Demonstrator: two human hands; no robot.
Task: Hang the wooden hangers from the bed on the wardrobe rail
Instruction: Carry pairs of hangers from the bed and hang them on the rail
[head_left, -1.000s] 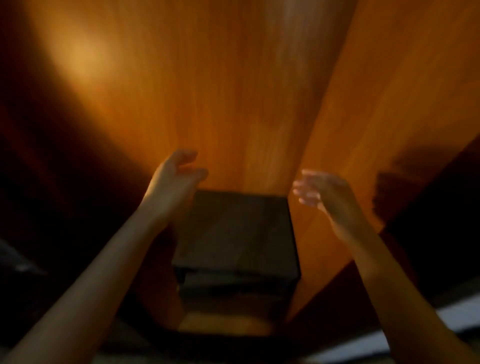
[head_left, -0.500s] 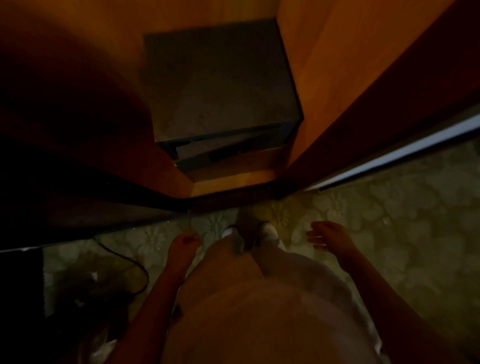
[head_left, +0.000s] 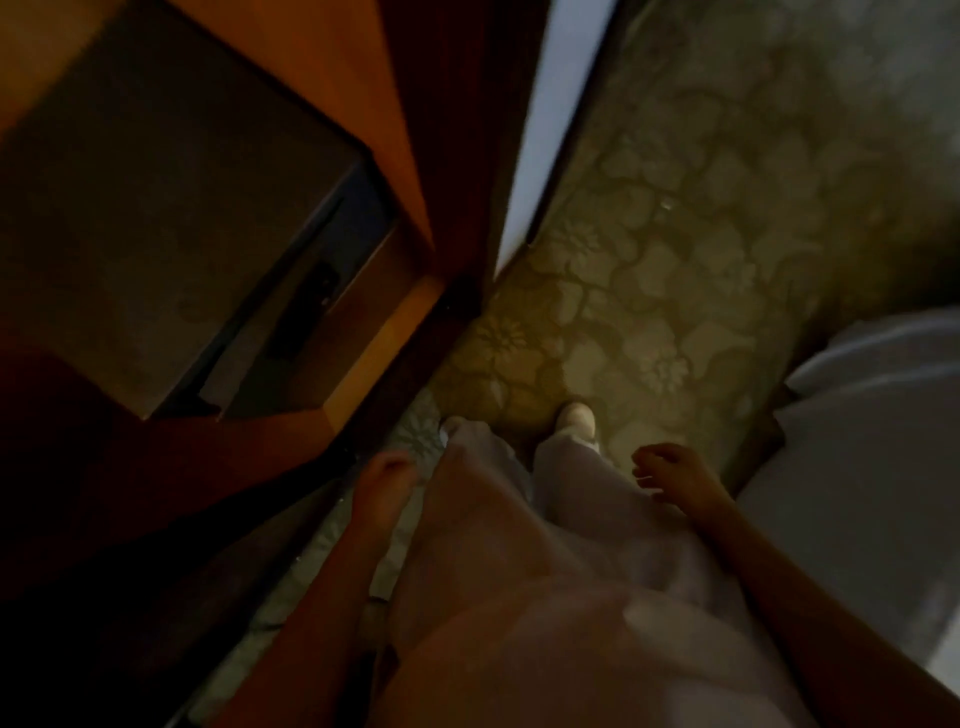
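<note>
Both hands are hanging empty beside the legs, likely because the person is walking between wardrobe (head_left: 395, 156) and bed (head_left: 872, 467). Left hand (head_left: 382, 486) is dangling released; right hand (head_left: 672, 475) is loosely curled, grasping nothing. No wooden hangers or rail showing; too dim to judge their look.

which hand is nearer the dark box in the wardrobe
Left. The left hand hangs just below-right of the dark box; the right hand is farther right, over the carpet.

Dim, blurred view; deep left-side shadow.
</note>
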